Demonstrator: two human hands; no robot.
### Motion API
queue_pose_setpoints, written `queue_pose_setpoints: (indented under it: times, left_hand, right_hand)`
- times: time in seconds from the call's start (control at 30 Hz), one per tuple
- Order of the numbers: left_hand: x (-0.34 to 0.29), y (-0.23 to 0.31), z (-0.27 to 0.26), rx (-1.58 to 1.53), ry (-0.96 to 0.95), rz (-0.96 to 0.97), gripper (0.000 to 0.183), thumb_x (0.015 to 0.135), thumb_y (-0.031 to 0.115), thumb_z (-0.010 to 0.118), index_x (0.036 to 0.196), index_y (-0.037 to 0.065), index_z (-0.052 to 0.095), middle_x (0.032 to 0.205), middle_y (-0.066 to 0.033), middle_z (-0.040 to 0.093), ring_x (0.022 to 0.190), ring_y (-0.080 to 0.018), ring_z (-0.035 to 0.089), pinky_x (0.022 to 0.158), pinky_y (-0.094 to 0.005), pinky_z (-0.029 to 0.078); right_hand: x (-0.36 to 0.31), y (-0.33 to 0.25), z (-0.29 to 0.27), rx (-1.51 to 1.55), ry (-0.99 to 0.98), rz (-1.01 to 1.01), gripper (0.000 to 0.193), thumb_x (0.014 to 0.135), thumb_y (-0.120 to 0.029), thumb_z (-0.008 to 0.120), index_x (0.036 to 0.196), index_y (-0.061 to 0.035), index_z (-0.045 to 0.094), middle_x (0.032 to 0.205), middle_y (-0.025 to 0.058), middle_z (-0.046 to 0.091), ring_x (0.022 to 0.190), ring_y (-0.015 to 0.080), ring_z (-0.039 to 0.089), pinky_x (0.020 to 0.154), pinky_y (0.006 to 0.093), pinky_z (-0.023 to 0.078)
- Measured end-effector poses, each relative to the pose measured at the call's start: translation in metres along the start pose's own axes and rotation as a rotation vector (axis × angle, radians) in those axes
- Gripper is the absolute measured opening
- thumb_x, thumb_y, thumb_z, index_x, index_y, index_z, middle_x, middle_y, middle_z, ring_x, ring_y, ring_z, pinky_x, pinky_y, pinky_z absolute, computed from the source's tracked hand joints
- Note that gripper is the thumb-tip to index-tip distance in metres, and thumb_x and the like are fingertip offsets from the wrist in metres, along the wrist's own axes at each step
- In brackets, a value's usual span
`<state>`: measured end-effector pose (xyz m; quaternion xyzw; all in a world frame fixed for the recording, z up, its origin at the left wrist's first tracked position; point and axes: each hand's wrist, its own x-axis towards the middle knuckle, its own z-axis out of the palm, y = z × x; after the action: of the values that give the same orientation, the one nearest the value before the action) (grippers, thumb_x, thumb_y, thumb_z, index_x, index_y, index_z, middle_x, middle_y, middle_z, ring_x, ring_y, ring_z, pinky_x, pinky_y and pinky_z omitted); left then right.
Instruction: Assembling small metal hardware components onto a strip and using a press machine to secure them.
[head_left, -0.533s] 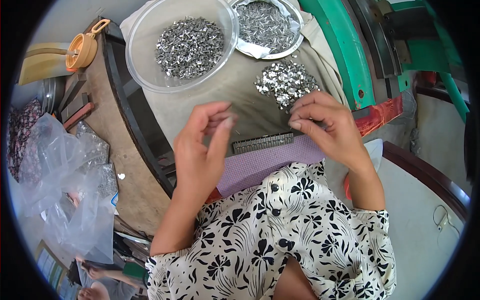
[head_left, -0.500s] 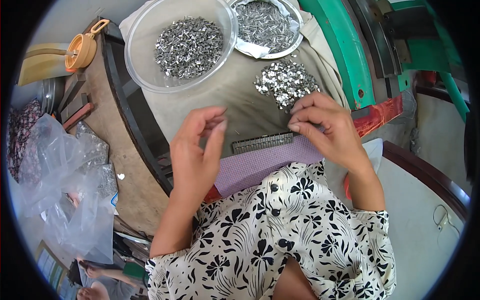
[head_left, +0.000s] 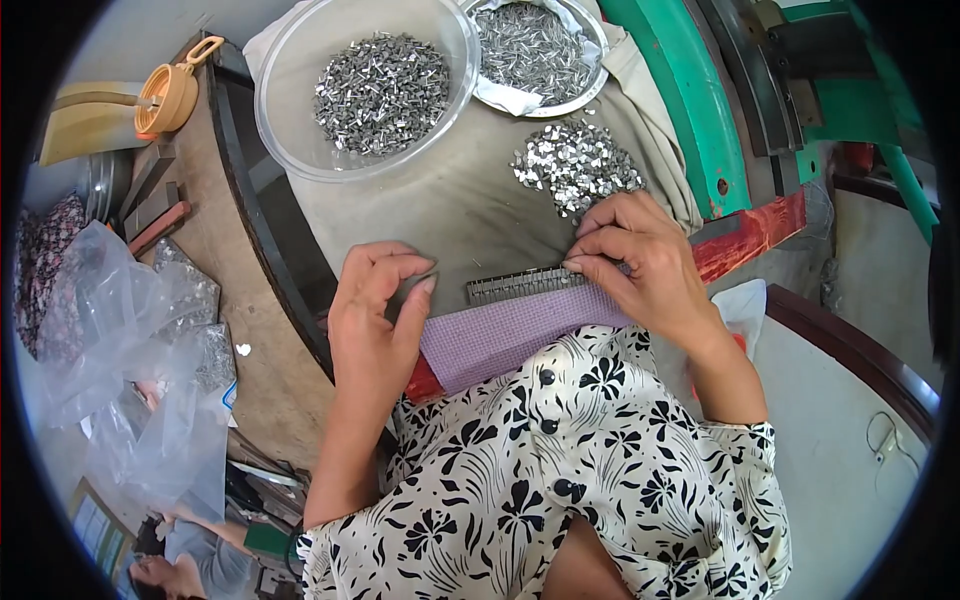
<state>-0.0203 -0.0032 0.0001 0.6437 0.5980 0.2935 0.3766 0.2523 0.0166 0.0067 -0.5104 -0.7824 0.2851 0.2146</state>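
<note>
A narrow slotted metal strip (head_left: pixel 520 284) lies along the far edge of a purple woven cloth (head_left: pixel 500 335) in front of me. At the strip's right end, my right hand (head_left: pixel 640 262) has thumb and fingertips pinched together; whatever is between them is too small to make out. My left hand (head_left: pixel 378 305) hovers left of the strip, fingers curled, with a small gap between thumb and forefinger and nothing visible there. Just beyond my right hand lies a loose heap of small shiny metal flakes (head_left: pixel 575 165) on the grey-brown cloth (head_left: pixel 450 215).
A clear plastic bowl (head_left: pixel 285 150) of small metal pieces stands at the far left, beside a lined round dish (head_left: pixel 585 102) of thin metal pins. Green machinery (head_left: pixel 685 110) borders the right. Plastic bags (head_left: pixel 150 350) hang left. Another person (head_left: pixel 195 560) is at lower left.
My left hand has moved slightly left and nearer to me, its thumb and forefinger closer together. My right hand has come down slightly to the strip's right end.
</note>
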Motion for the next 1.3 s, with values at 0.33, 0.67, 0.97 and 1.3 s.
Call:
queue_pose_setpoints:
  times: [0.33,0.67,0.97,1.3]
  left_hand:
    - [-0.001,-0.001,0.0,0.036,0.003,0.006,0.018,0.08,-0.002,0.072,0.098,0.001,0.068,0.104,-0.0113,0.063,0.094,-0.0263,0.064,0.079,-0.0328,0.051]
    - [-0.005,0.002,-0.002,0.024,-0.012,-0.041,0.013,0.081,-0.002,0.072,0.094,0.0,0.068,0.107,-0.0111,0.062,0.092,-0.0255,0.064,0.077,-0.0321,0.052]
    - [-0.009,-0.001,0.002,0.033,0.013,0.011,0.012,0.08,-0.002,0.072,0.091,0.0,0.068,0.11,-0.0134,0.061,0.093,-0.0267,0.064,0.077,-0.0332,0.052]
    - [-0.015,-0.003,0.003,0.078,-0.095,0.07,0.036,0.067,0.003,0.083,0.1,0.003,0.07,0.117,-0.0131,0.059,0.108,-0.028,0.057,0.091,-0.0353,0.047]
  right_hand:
    - [0.002,-0.001,-0.001,0.005,-0.029,-0.029,0.012,0.073,-0.008,0.08,0.083,-0.0044,0.075,0.089,0.005,0.064,0.084,0.0229,0.061,0.073,0.0342,0.048]
    - [0.021,-0.012,-0.003,0.115,-0.064,-0.05,0.013,0.073,-0.005,0.079,0.085,-0.0046,0.075,0.09,0.0059,0.065,0.085,0.0223,0.063,0.072,0.0337,0.049]
    - [0.058,-0.021,0.034,-0.125,-0.15,-0.331,0.017,0.069,-0.013,0.079,0.084,-0.0136,0.072,0.092,0.0011,0.059,0.084,0.0218,0.058,0.074,0.0358,0.048]
    - [0.032,0.007,-0.033,0.053,-0.048,-0.104,0.009,0.077,-0.008,0.074,0.084,-0.0048,0.069,0.101,0.0061,0.062,0.092,0.028,0.057,0.083,0.0382,0.044]
